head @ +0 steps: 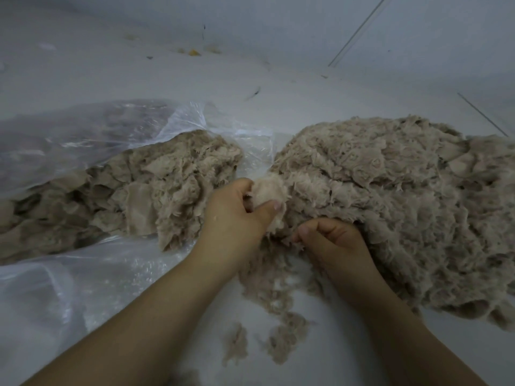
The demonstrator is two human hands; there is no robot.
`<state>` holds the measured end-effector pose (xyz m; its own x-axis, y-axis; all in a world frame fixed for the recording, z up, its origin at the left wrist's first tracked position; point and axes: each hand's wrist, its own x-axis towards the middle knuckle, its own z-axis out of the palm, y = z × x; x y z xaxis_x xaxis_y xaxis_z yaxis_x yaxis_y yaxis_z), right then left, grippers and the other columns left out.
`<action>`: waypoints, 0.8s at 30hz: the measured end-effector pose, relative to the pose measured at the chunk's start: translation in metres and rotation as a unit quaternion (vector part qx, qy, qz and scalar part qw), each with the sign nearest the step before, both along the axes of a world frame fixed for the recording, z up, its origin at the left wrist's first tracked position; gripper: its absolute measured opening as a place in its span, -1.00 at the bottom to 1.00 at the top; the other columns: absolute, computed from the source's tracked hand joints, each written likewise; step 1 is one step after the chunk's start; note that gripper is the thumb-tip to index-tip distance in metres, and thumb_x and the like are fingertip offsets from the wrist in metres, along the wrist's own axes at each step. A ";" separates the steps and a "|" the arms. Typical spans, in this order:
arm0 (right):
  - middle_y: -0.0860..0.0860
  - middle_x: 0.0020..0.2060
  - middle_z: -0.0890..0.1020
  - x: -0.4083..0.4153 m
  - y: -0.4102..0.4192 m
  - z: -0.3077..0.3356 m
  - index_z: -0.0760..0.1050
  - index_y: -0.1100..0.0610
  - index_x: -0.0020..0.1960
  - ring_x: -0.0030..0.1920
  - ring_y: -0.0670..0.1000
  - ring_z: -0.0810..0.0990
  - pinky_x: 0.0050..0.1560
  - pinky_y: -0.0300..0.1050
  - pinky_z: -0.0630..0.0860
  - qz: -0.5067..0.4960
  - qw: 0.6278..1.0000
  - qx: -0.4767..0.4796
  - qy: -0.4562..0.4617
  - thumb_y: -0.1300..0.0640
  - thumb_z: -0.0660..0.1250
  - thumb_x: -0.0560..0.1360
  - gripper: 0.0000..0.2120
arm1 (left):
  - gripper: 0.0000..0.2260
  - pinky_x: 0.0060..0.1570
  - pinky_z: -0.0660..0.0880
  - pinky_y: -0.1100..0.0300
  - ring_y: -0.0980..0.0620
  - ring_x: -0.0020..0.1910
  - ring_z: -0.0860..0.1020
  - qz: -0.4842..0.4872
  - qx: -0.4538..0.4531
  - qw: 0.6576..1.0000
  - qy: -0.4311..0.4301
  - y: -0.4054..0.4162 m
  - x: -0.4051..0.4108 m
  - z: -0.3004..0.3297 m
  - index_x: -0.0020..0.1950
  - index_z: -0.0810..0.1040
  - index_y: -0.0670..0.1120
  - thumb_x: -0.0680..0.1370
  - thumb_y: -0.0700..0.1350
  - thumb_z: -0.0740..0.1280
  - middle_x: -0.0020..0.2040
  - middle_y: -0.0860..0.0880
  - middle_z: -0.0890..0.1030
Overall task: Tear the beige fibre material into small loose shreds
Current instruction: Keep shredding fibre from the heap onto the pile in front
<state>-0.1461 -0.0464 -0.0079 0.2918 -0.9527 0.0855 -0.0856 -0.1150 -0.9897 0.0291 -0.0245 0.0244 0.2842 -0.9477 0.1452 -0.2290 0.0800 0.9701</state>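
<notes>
Both our hands are clenched on one beige piece (269, 195): left hand (237, 215) pinching its top, right hand (331, 240) gripping fibres just beside. We judge a tear is underway; next, pull apart. Shredded heap (390, 207) lies right of our hands, untorn material (133, 190) left on a plastic bag (83, 280), over pale floor (306, 344).

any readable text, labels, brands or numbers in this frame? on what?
None readable in the head view.
Clear plastic bag holding beige fibre pieces: no print visible.
Large shredded beige fibre pile, pale floor, left hand and right hand: no markings.
Small yellow scraps by the wall: too blurred to tell.
</notes>
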 end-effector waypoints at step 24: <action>-0.02 -0.58 0.33 0.007 -0.004 -0.007 0.65 0.04 -0.22 -0.56 -0.10 0.19 -0.51 -0.33 0.17 -0.026 0.999 0.030 0.019 0.16 0.32 0.57 -0.77 | -0.73 -0.49 0.11 0.24 0.00 -0.47 0.26 -0.005 0.005 0.783 -0.622 -0.011 0.053 0.022 -0.33 0.22 -0.03 0.42 -0.22 0.29 -0.33 0.03 0.23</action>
